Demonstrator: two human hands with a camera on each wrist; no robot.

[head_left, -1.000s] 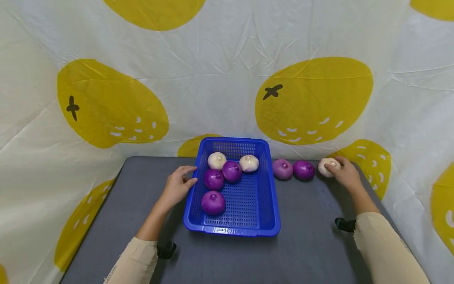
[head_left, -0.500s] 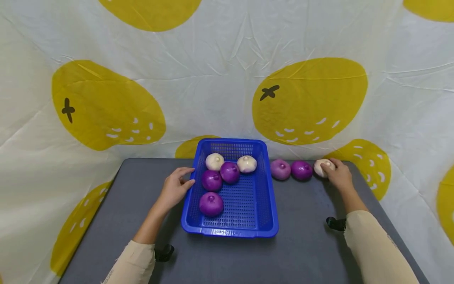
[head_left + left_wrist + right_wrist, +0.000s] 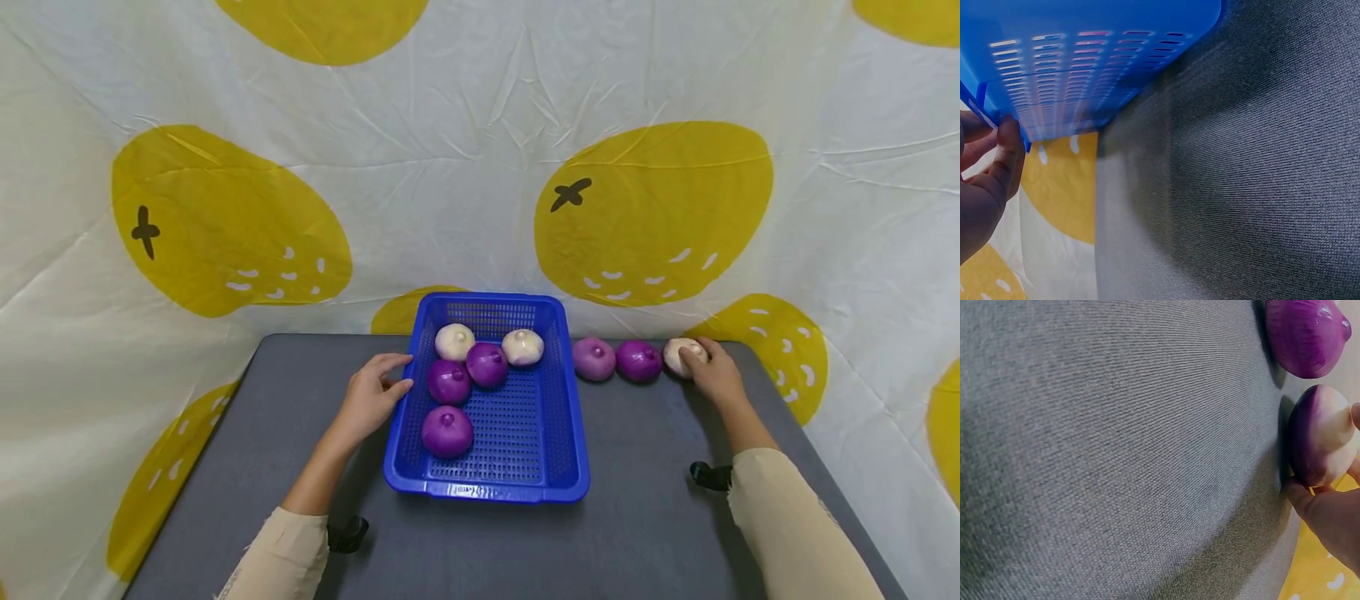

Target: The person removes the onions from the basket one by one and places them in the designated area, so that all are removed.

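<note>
The pale onion (image 3: 681, 356) sits on the grey table (image 3: 645, 517) at the far right end of a row of three, and your right hand (image 3: 712, 375) has its fingers curled round it from the right side. In the right wrist view the thumb (image 3: 1300, 497) presses against its lower edge and the onion (image 3: 1322, 445) shows a purple flush on one side, still resting on the cloth surface. Just beside it to the left lies a dark purple onion (image 3: 638, 360), and next to that a lighter purple onion (image 3: 596, 358); the three lie close in a line, near the back edge of the table.

Your left hand (image 3: 372, 394) rests at the left wall of the blue basket (image 3: 558, 467), fingers loosely bent, fingertips touching the rim (the left wrist view shows a fingertip (image 3: 1009, 134) right against the basket's slotted side (image 3: 1085, 69)). It grips nothing that the views show.

Inside the basket lie five onions: two white ones (image 3: 455, 341) (image 3: 522, 347) along the far wall, two purple ones (image 3: 487, 364) (image 3: 449, 381) touching each other just in front of them, and one purple onion (image 3: 447, 431) alone nearer you on the left side.

Behind the table hangs a white cloth with big yellow lemon shapes (image 3: 652, 212)
</note>
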